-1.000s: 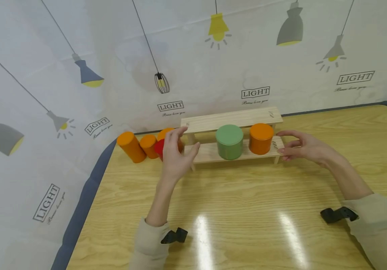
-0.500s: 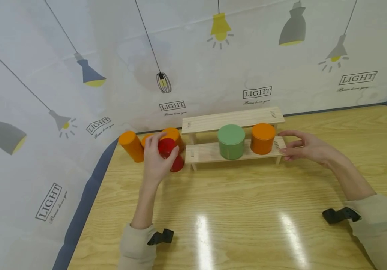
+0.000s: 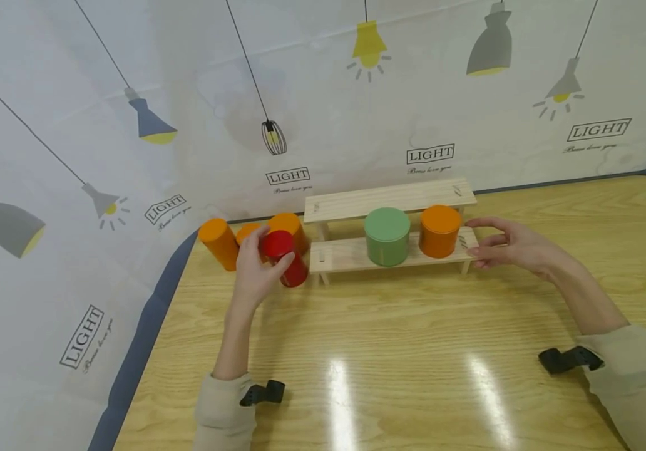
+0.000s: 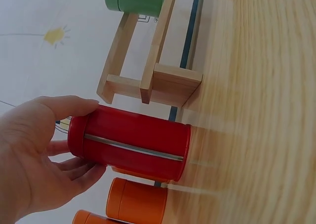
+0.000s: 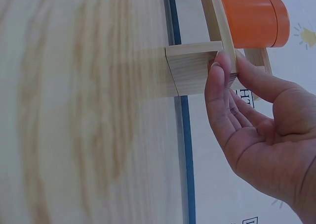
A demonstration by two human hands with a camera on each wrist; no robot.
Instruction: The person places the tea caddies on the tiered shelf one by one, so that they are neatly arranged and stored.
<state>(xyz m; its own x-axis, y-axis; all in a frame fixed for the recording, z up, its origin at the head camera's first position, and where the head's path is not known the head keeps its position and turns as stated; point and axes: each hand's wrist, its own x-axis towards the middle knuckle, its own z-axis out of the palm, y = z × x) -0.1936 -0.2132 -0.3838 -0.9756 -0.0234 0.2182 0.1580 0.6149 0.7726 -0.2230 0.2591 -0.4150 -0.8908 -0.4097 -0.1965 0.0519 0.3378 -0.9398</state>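
My left hand (image 3: 252, 275) holds a tall red tin (image 3: 293, 270) near its lid, thumb on one side and fingers on the other. In the left wrist view the tin (image 4: 133, 142) shows a pale strip down its side, its base at the tabletop. To the right stands a two-step wooden rack (image 3: 342, 255). On its lower step are a green tin (image 3: 387, 241) and an orange tin (image 3: 439, 235). My right hand (image 3: 511, 247) pinches the right end of that step, with the thumb (image 5: 259, 80) above and fingers below.
Beside the red tin, at the table's back left, stand a tall orange tin (image 3: 218, 244), a small orange tin (image 3: 248, 233) partly hidden by my hand, and another orange tin (image 3: 289, 224). A lamp-print wall covering (image 3: 345, 125) rises directly behind the table (image 3: 402, 351).
My left hand has moved left from the rack's left end to the red tin and taken hold of its top. My right hand stays at the rack's right end.
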